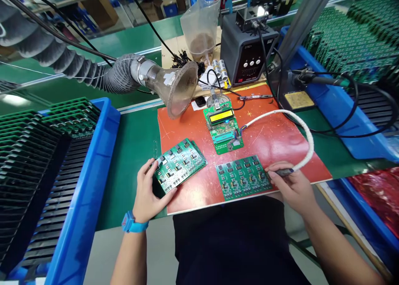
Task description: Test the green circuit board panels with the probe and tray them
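Note:
My left hand (152, 191) grips the left end of a green circuit board panel (179, 162), thumb at the near edge and fingers at the far one. Another board edge shows beneath that panel. In my right hand (289, 185) is a dark probe (284, 172) on a white sleeved cable (308, 139); its tip is hidden near the right edge of a second panel (245, 179), which lies flat on the red mat (193, 193). Behind the panels sits a green programmer board (222, 129) with a lit yellow display, wired to the cable.
Blue bins of upright boards stand at left (106, 122) and right (346, 139). A fume funnel (182, 89) hangs over the mat's back left. Behind are a grey soldering station (246, 48), a plastic bag (201, 27) and tweezers (255, 97). Black cables loop at right.

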Available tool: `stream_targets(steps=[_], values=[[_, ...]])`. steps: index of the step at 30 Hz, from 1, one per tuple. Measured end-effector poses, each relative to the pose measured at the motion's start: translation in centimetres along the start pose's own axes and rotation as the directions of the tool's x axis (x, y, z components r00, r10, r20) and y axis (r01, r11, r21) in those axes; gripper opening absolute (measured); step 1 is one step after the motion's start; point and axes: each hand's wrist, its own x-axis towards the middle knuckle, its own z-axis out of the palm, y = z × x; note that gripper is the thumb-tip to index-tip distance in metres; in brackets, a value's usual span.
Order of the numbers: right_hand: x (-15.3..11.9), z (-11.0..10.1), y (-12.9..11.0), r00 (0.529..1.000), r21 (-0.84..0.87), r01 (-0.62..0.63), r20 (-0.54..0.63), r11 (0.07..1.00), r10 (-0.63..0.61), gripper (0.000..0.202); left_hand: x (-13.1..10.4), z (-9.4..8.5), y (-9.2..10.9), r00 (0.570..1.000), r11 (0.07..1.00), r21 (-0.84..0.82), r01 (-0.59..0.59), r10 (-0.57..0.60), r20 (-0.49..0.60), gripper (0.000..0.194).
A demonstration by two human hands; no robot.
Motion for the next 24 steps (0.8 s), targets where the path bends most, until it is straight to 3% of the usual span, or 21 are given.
stream_targets(steps=[8, 15, 24], values=[[0.2, -0.2, -0.2, 0.986, -0.155, 0.16, 0.076, 0.975, -0.149, 0.005, -0.2, 0.1, -0.1, 1.0, 1.0, 0.021, 0.019, -0.019, 0.001, 0.08], [0.2, -0.1, -0.1, 0.987, -0.232, 0.159, 0.023, 0.96, -0.158, 0.005, -0.2, 0.1, 0.1, 0.999, 1.0, 0.017, 0.013, -0.013, 0.03, 0.078], [-0.1, -0.7, 0.9, 0.996, -0.176, 0.093, 0.025, 0.98, -0.09, 0.018, -0.2, 0.5, 0.1, 0.996, 0.996, -0.03, 0.087, -0.087, 0.015, 0.086]])
